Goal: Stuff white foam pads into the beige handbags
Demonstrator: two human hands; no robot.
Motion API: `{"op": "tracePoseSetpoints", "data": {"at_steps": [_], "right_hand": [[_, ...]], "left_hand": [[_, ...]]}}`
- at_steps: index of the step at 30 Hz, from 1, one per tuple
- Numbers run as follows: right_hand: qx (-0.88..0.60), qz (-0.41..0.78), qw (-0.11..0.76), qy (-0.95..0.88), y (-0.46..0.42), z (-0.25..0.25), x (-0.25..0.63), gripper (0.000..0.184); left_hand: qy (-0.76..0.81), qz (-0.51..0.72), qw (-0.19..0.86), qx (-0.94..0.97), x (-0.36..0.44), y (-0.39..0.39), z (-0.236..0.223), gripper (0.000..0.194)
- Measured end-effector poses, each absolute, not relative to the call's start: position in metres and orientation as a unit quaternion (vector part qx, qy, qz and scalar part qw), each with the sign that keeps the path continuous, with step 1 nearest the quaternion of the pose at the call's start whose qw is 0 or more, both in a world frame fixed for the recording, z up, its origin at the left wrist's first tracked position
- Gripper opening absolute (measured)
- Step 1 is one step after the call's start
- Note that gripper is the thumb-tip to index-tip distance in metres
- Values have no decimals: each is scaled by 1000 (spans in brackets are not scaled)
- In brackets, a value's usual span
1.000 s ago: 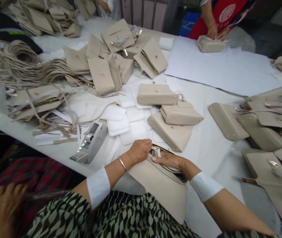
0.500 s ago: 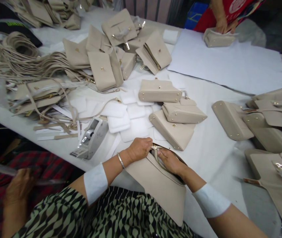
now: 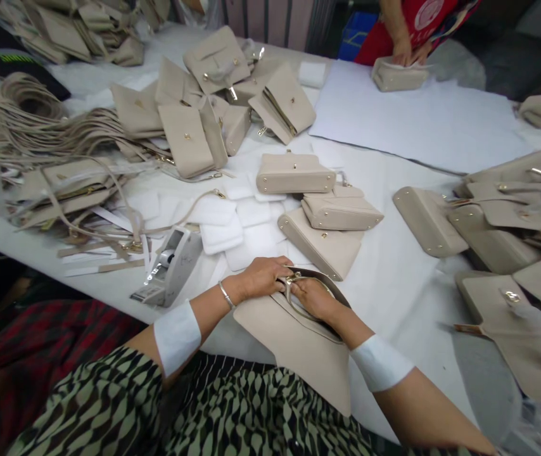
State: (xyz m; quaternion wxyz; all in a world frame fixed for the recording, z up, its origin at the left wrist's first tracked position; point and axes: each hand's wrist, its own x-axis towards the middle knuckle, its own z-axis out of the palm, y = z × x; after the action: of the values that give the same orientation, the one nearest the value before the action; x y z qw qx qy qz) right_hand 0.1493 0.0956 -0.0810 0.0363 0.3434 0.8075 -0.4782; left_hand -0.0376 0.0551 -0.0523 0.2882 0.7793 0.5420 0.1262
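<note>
A beige handbag lies before me at the table's front edge, its long flap hanging toward my lap. My left hand grips the bag's far left corner, by the gold zip end. Partly inside the zipped opening is my right hand, its fingers closed on the zip edge near that same corner; the fingertips are partly hidden. Just beyond the bag, beige handbags with gold feet lie on their sides beside white foam pads.
A grey tape dispenser stands left of my hands. Coiled straps and more bags fill the far left. Several bags lie at right. Across the table, a co-worker's hands touch a bag on white sheeting.
My view has shifted slightly. My right hand has moved a little closer to my left at the bag's corner. The person's hand at lower left has dropped lower and is blurred.
</note>
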Motion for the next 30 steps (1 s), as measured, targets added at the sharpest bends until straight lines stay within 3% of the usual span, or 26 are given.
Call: {"op": "tracePoseSetpoints", "data": {"at_steps": [5,8,14,30], "right_hand": [[322,-525,-5,788,87,-74,154,37],[293,-535,17,792,85,-68,158,34],[322,-392,136,851,84,-66,141,26],[405,-243,196,859,62,-39,149,37]], "left_hand": [[535,167,321,763,-40,52,-60,22],[535,184,330,755,-42,49,-65,22],[521,164,326,772,-41,45,-64,19],[515,172,260,799,-42,48,-70,18]]}}
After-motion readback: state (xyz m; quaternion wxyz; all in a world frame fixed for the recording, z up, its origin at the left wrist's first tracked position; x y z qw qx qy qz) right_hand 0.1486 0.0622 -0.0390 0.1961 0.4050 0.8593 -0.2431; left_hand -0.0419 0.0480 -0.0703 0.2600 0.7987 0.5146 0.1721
